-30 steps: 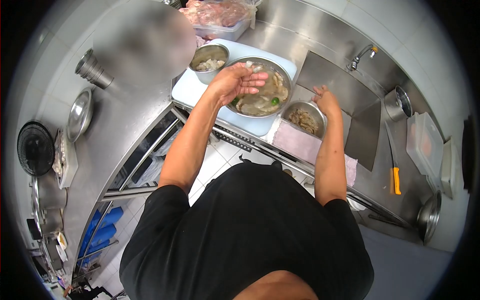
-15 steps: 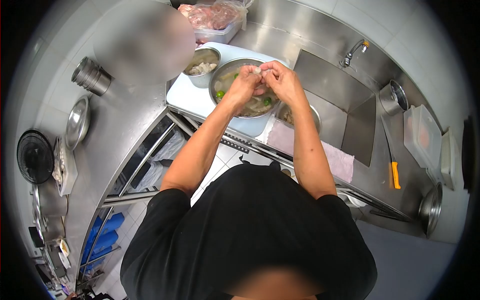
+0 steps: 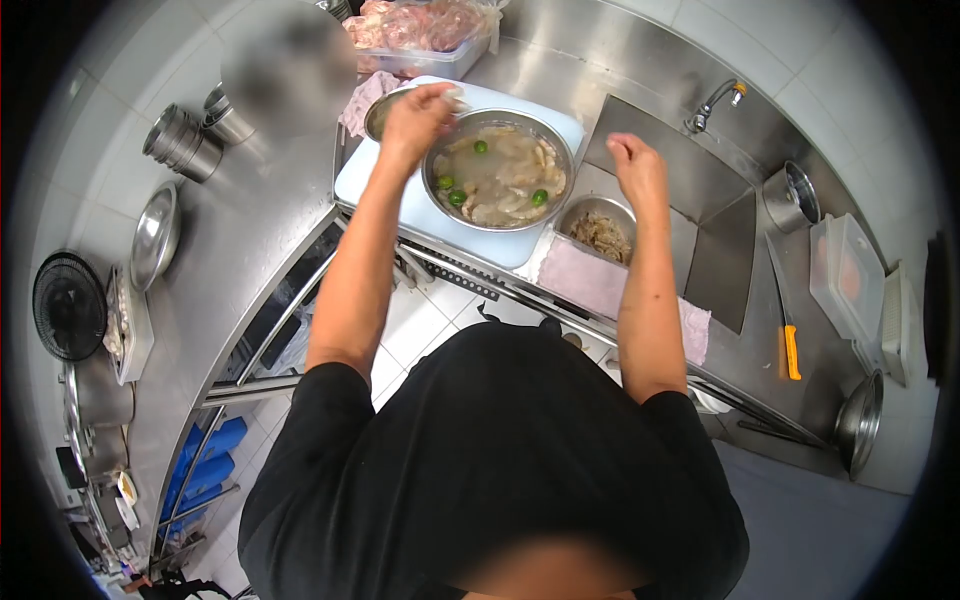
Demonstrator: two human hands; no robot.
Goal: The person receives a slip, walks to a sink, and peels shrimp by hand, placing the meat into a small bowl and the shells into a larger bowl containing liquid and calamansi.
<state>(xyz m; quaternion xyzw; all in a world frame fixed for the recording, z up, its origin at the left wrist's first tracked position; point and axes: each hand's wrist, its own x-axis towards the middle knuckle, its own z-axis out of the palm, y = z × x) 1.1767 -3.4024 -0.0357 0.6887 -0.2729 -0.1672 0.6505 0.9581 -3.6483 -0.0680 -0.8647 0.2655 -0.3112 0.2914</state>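
Note:
A large steel bowl [image 3: 570, 170] on the blue-white board [image 3: 507, 252] holds cloudy liquid, pale pieces and several green fruits. My left hand [image 3: 420, 122] is over the smaller metal bowl [image 3: 374, 118] at the board's left, its fingers closed on a small pale piece; the hand hides most of that bowl. My right hand [image 3: 637, 165] is raised over the sink's left part, fingers bent together; whatever they hold, if anything, is too small to tell. Below it a steel bowl [image 3: 604, 235] contains brownish scraps.
A pink cloth [image 3: 575, 277] lies along the sink's front edge. To the right are a tap [image 3: 705, 112], a steel pot [image 3: 790, 195], a yellow-handled knife [image 3: 790, 350] and clear plastic boxes [image 3: 845, 275]. A tub of bagged meat [image 3: 425, 62] stands behind the board.
My hands, together over the large bowl before, have parted: the left moved to the smaller bowl, the right toward the sink. The large bowl's contents are uncovered.

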